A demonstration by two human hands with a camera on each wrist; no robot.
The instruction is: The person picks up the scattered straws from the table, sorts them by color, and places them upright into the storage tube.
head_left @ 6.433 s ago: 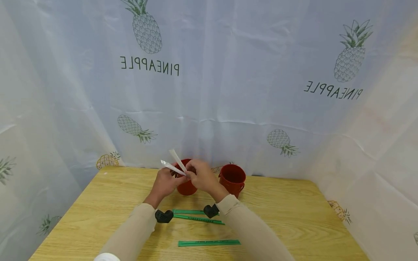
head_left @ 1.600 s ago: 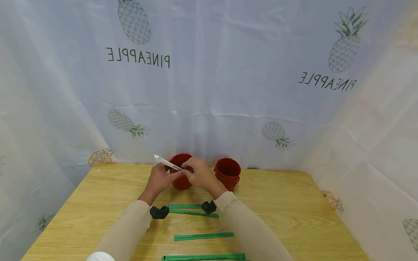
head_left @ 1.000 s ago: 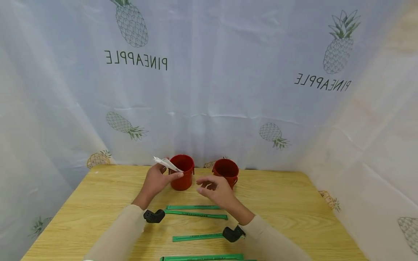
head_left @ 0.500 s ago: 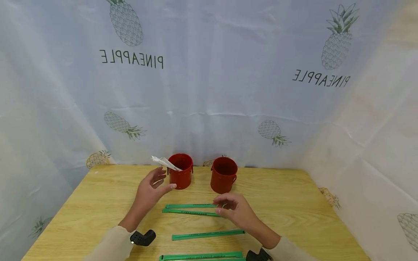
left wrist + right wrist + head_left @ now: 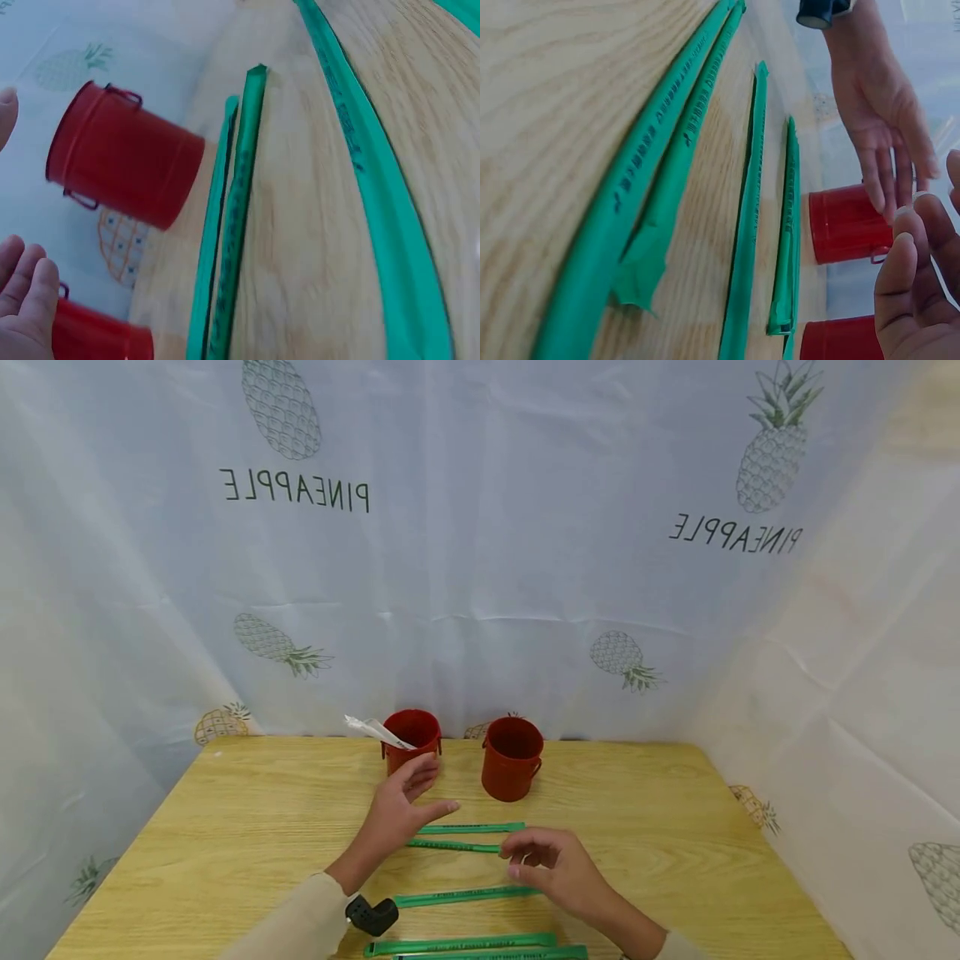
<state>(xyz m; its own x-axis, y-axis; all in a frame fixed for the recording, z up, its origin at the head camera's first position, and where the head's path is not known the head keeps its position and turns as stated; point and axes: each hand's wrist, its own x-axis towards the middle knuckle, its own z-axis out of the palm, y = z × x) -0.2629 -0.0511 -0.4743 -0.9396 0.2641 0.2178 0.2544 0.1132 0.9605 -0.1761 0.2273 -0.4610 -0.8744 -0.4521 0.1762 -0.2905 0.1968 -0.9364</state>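
My left hand (image 5: 397,818) hovers above the table in front of the left red bucket (image 5: 397,762), thumb spread from relaxed fingers, holding nothing. Slim white paper-wrapped sticks (image 5: 378,732) lean in that bucket, their ends out over its left rim. My right hand (image 5: 558,870) is lower and to the right, empty, fingers loosely bent beside the right ends of the green printed sleeves. Two narrow green sleeves (image 5: 465,828) lie close together under the left thumb. A single green sleeve (image 5: 465,896) lies nearer me. The right wrist view shows both hands, palms facing, apart from the sleeves.
A second red bucket (image 5: 506,777) stands right of the first at the table's back. Another pair of green sleeves (image 5: 461,946) lies at the front. A pineapple-print curtain (image 5: 480,552) hangs behind the wooden table (image 5: 660,827).
The white sticks, earlier in my hands, now lean in the left bucket. Both hands let go and drew back toward me; the left then shifted right over the green sleeves.
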